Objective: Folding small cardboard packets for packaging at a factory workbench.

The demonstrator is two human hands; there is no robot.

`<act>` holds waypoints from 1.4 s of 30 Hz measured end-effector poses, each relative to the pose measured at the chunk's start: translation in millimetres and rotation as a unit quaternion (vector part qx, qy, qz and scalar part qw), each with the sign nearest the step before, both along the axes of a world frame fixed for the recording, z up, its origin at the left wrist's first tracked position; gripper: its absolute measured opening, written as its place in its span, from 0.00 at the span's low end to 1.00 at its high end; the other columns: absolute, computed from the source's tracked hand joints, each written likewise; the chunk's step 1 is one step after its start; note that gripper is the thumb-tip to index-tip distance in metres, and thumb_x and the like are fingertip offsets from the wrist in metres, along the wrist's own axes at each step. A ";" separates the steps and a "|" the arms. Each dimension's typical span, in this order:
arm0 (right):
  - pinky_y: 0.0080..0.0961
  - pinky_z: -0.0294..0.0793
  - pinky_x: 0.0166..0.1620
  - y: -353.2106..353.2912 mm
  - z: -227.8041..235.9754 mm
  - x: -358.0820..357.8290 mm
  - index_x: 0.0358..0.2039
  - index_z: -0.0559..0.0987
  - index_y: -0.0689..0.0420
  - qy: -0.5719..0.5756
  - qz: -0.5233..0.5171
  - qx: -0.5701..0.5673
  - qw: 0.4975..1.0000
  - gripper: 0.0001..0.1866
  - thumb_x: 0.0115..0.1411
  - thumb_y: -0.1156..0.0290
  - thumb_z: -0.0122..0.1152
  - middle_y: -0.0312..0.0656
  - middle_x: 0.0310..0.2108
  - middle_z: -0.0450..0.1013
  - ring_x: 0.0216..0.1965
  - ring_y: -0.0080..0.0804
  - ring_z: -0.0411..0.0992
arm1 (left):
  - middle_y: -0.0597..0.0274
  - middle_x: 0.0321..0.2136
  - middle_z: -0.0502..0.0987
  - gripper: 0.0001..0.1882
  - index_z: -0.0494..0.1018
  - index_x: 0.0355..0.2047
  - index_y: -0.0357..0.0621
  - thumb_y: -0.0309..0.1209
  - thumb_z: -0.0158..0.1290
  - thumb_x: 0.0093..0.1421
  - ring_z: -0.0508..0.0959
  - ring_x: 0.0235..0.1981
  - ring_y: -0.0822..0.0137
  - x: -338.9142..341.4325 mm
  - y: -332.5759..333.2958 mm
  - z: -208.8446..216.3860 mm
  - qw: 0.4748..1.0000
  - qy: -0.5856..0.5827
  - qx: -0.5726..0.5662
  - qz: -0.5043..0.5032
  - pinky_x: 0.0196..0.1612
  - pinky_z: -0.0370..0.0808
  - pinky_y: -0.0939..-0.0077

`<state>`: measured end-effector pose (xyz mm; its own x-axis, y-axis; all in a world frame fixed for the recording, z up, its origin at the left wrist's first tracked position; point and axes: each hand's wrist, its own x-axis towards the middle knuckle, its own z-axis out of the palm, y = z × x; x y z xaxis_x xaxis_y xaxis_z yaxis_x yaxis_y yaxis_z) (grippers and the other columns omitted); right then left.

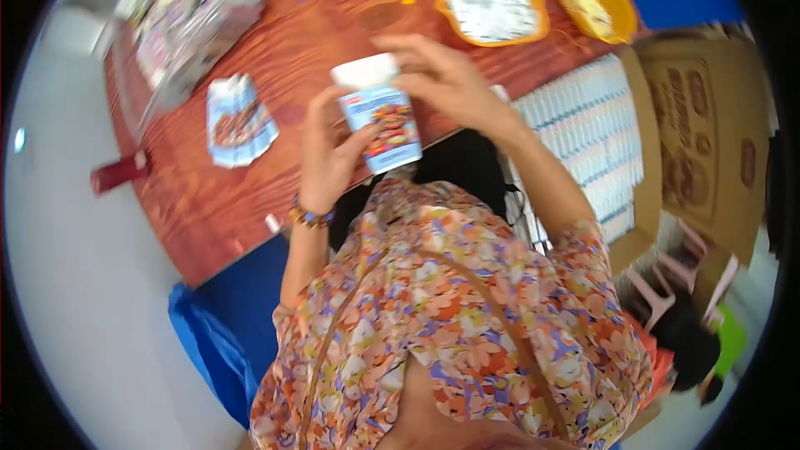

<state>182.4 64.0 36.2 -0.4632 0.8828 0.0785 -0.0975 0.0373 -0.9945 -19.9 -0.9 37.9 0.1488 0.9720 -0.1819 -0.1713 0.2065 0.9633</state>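
My left hand (327, 154) is closed around a light-blue printed packet (392, 129) with a colourful picture on its front, thumb across the face. A white flap-like piece (364, 72) stands up at the packet's top edge. My right hand (442, 79) is at that top edge, its fingers around the upper right corner, touching the packet and the white piece; the exact grip is blurred. To the left, a fanned stack of similar light-blue packets (239, 125) lies on the red wood-grained table (321, 21).
A clear plastic bag of mixed items (187, 25) sits at the far left. Two yellow-orange baskets, one with white packets (490, 0) and one with pale pieces (587, 2), stand at the back right. On the right, an open cardboard box (708, 133) holds rows of packets (583, 129).
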 end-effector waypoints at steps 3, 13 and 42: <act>0.16 0.73 0.41 12.4 16.8 10.8 0.49 0.77 0.58 -0.030 0.039 -0.074 0.996 0.13 0.68 0.68 0.53 0.35 0.41 0.77 0.40 0.17 0.73 | 0.56 0.44 0.75 0.28 0.61 0.56 0.44 0.17 0.58 0.58 0.80 0.42 0.70 1.4 -2.9 -2.1 0.995 0.078 0.062 -0.006 0.40 0.79 0.75; 0.19 0.75 0.43 38.7 25.2 9.4 0.45 0.80 0.62 -0.059 0.200 -0.071 0.975 0.11 0.63 0.74 0.59 0.37 0.38 0.79 0.39 0.19 0.76 | 0.59 0.38 0.77 0.29 0.61 0.57 0.44 0.18 0.58 0.58 0.79 0.36 0.71 -8.6 -11.0 -3.6 0.991 0.100 0.090 -0.019 0.38 0.78 0.78; 0.25 0.74 0.54 -9.0 10.5 8.6 0.50 0.79 0.62 -0.124 0.038 -0.062 0.990 0.17 0.60 0.80 0.60 0.44 0.52 0.76 0.51 0.32 0.75 | 0.61 0.40 0.77 0.31 0.61 0.61 0.45 0.16 0.55 0.59 0.78 0.38 0.76 6.8 -13.7 -7.8 0.999 -0.021 0.018 0.017 0.39 0.77 0.81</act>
